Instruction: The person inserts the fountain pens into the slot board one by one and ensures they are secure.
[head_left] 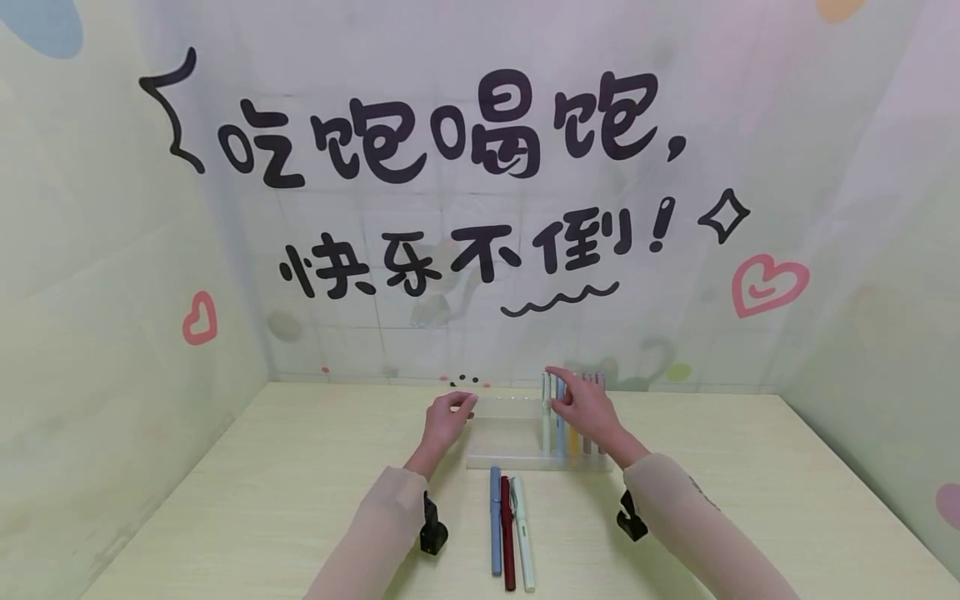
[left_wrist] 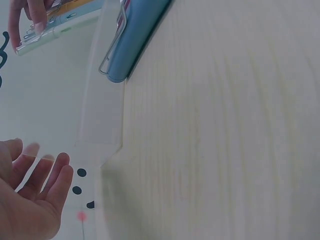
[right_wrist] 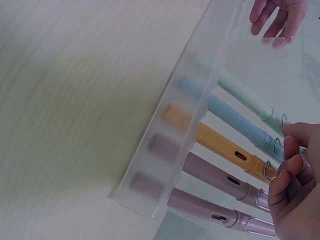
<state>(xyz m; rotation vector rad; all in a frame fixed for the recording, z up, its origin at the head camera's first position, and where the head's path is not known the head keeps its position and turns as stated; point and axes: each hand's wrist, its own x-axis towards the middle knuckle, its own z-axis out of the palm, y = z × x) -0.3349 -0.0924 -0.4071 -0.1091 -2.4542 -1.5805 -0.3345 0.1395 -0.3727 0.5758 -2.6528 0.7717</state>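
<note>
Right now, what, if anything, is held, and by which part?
The left hand pinches the clear rack by its upper left corner; the right hand holds the standing pale-green pen by its cap.

Far wall (head_left: 420, 350): pale, two rows of black Chinese lettering (head_left: 491, 123), pink heart (head_left: 738, 287) at right.
Left wall (head_left: 97, 208): pale, smaller pink heart (head_left: 187, 327).
Right wall (head_left: 892, 275): pale.
Counter (head_left: 697, 483): light wood grain, reaching the far wall.
Light: soft.

A small booth, whether in a home or a studio unclear: printed cloth (head_left: 450, 200) with black lettering (head_left: 487, 260) walls the table's (head_left: 300, 483) back, left and right edges.
</note>
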